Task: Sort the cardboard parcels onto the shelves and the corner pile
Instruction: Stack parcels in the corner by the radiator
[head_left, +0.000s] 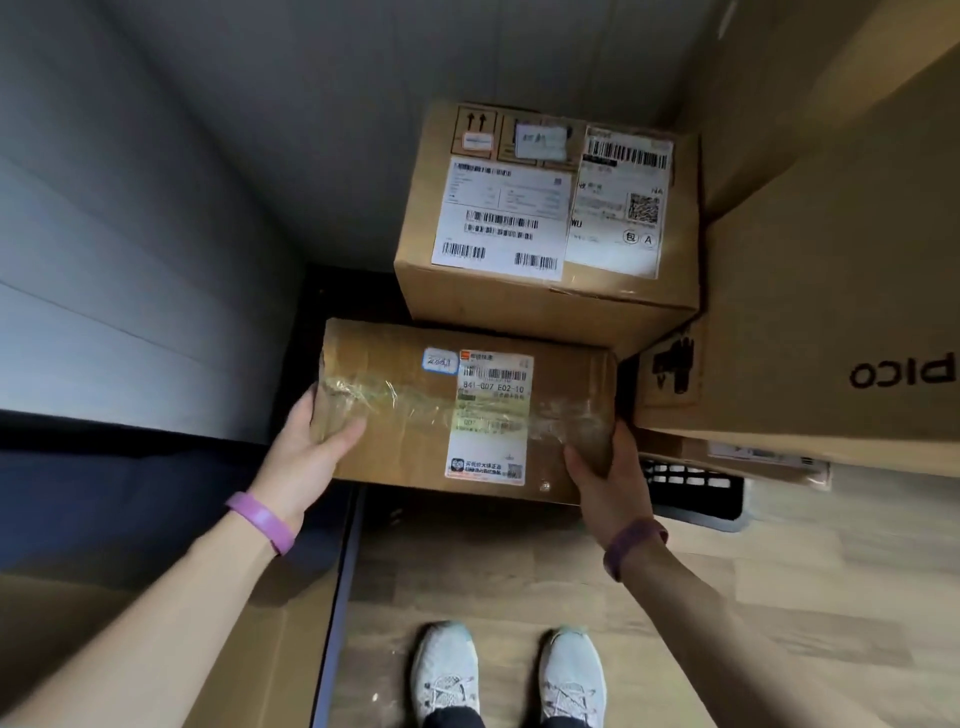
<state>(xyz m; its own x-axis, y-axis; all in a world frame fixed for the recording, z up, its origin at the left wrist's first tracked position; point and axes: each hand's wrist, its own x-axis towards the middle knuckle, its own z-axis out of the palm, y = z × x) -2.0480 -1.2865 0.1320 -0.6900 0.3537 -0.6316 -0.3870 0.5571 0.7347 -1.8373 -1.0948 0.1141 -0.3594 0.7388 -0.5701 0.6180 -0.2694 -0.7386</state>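
— Well, where was the flat brown cardboard parcel (415, 447) with clear tape and a white label?
— Held low in the corner, just in front of the taller brown labelled carton (545, 301), left of the big "PICO" box (831, 312).
— Grip?
— The left hand (311, 441) clasped its left end and the right hand (605, 470) its right end, thumbs on top.

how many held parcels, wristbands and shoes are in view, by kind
parcel held in the left hand and right hand: 1
wristbands, both purple: 2
shoes: 2
total: 5
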